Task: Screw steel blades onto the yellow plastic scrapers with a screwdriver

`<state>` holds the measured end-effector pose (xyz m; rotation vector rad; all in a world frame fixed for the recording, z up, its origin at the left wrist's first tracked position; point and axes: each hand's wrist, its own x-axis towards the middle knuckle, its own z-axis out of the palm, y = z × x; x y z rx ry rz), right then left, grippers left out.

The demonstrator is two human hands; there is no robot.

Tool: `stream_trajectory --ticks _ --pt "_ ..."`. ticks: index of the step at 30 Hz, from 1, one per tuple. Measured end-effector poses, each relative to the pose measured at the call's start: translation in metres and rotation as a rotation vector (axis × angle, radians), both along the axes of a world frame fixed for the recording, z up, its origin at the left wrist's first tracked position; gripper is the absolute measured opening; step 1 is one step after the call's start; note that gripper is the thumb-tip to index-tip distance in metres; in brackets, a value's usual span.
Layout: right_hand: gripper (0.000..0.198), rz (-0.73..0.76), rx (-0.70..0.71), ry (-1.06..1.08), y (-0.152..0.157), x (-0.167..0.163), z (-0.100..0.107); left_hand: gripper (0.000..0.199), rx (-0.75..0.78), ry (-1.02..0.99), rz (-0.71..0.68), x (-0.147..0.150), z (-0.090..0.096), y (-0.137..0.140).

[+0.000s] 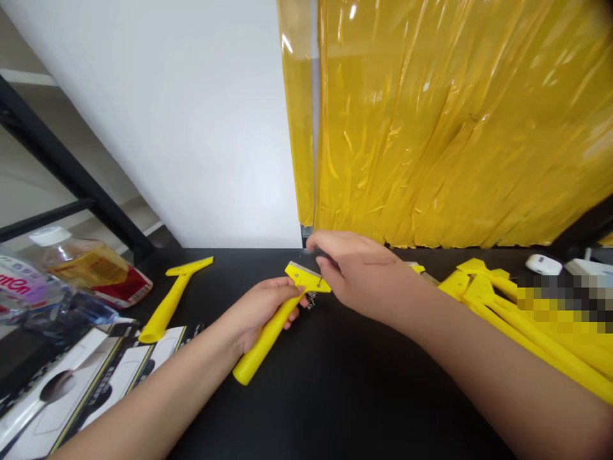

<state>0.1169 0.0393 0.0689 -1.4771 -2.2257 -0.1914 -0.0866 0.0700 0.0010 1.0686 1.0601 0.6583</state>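
Observation:
My left hand (261,306) is wrapped round the handle of a yellow scraper (263,348), whose wide head points away from me. A metal blade edge runs along the front of the head, which has small screws in it. Over the right end of the head hovers my right hand (361,271), its fingers curled and thumb drawn in. A thin dark bit shows between that thumb and the head; what the fingers hold is hidden. Several small metal screws (311,300) lie on the black table just behind the scraper head.
Another yellow scraper (170,303) lies at left, its handle end on flat printed packaging (110,377). Two bottles, one with amber liquid (90,265), lie behind it. Several yellow scrapers (483,297) are piled at right, near a white case (543,264). Yellow film (445,128) hangs behind.

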Motion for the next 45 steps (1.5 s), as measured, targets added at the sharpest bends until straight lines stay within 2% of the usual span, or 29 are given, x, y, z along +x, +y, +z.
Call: stream_trajectory --ticks 4,9,13,19,31,41,45 --pt "0.019 -0.018 -0.001 0.014 0.001 -0.001 -0.003 0.015 0.004 0.000 0.001 0.000 0.000 0.000" --pt "0.011 0.114 -0.021 0.031 0.009 -0.001 -0.009 0.016 0.002 0.006 0.013 0.001 0.001 -0.001" --pt "0.019 0.155 0.049 0.058 0.013 0.003 -0.006 0.016 -0.004 0.009 0.026 0.002 0.003 -0.002" --pt "0.021 0.161 0.140 0.087 0.012 0.008 0.001 0.017 -0.017 0.011 0.034 0.002 0.004 -0.003" --pt "0.019 0.158 0.174 0.084 0.014 0.010 0.000 0.019 -0.034 0.008 0.031 0.001 0.005 -0.003" --pt "0.019 0.203 0.092 0.198 0.013 0.010 -0.003 0.018 -0.031 -0.009 0.008 -0.001 0.004 -0.002" --pt "0.020 0.145 0.010 0.330 0.012 0.009 -0.003 0.018 -0.020 -0.018 0.006 -0.001 0.004 -0.001"
